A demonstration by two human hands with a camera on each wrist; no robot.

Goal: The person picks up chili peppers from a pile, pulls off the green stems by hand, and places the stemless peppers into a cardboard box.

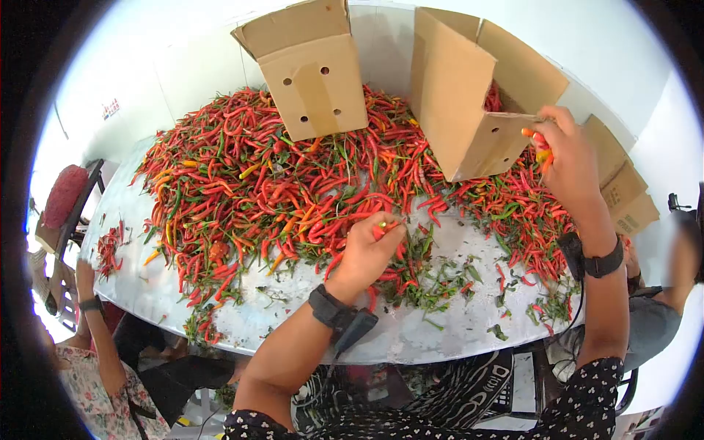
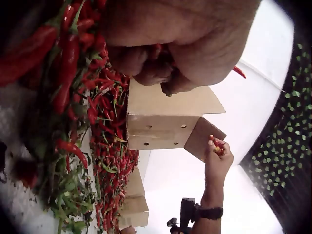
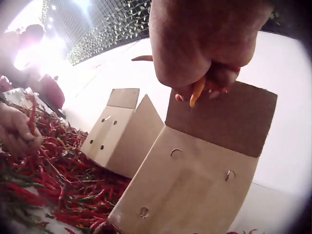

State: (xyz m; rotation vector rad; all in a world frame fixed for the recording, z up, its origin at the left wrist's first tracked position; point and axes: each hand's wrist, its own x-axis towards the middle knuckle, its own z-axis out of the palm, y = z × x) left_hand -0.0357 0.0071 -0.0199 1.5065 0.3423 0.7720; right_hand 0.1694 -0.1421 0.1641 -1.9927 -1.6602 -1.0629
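Observation:
My right hand (image 1: 570, 158) is raised at the near flap of the right cardboard box (image 1: 451, 103), fingers curled round several red and orange chillies (image 1: 543, 155). In the right wrist view an orange chilli (image 3: 197, 91) pokes out below that hand. Low over the front of the chilli heap (image 1: 242, 183), my left hand (image 1: 370, 253) grips chillies (image 1: 379, 232), mostly hidden by its fingers. The left wrist view shows a red tip (image 2: 239, 72) sticking out beyond the left hand (image 2: 180, 39).
A second box (image 1: 317, 84) with punched holes stands on the heap at the back. Loose green stems and leaves (image 1: 440, 286) lie along the table's front. Another open box (image 1: 620, 180) is at the right. People sit at both sides, and a small chilli pile (image 1: 110, 249) lies far left.

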